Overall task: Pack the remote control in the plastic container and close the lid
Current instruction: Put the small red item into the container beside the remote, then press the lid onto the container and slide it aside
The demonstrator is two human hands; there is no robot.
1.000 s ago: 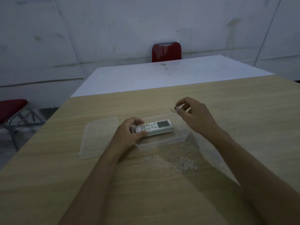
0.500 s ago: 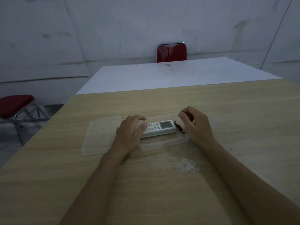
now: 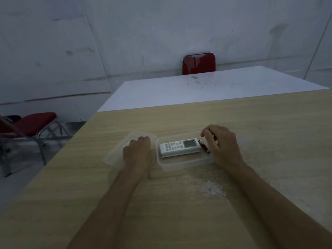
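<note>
left hand [image 3: 137, 151] moved onto lid [image 3: 117, 155], remote [image 3: 180, 147] released

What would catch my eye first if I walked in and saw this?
Probably the white remote control lying flat in the clear plastic container mid-table, with a small dark red pen-like thing beside it. The left hand rests on the clear lid lying just left of the container, while the right hand hovers at its right end. A red chair stands out against the far wall.

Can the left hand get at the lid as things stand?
Probably yes: the left hand already rests on the clear lid, which lies flat beside the container, with nothing on top of it.
</note>
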